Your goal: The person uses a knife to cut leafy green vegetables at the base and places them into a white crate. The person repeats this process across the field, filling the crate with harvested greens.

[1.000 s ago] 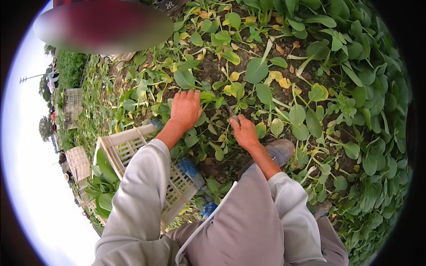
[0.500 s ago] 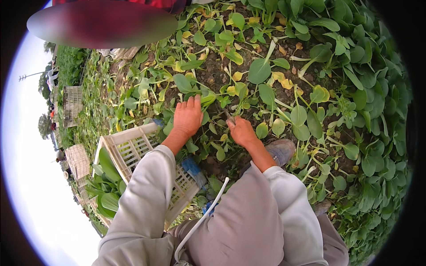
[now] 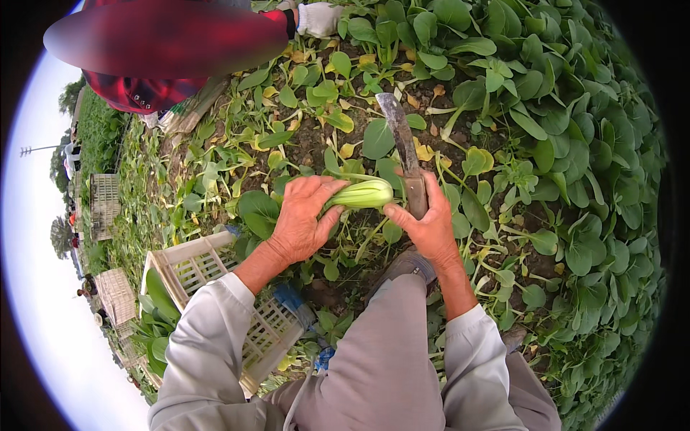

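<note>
My left hand is closed around a head of bok choy, its pale green stem end pointing right. Its leaves are partly hidden behind my fingers. In my right hand is a knife with a wooden handle and a worn, dark metal blade. The blade points up and away from me, past the bok choy's cut end. My right thumb lies close to that stem end; whether it touches, I cannot tell. Below both hands, loose leaves and soil cover the ground.
By my left knee a cream plastic crate holds leafy greens. Dense growing greens fill the right side. A person in a red checked garment with a white glove works at the far left. More crates stand farther left.
The bok choy has come up off the ground in my left hand. My right hand has risen, and the knife now shows fully. The other person's gloved hand has come into view.
</note>
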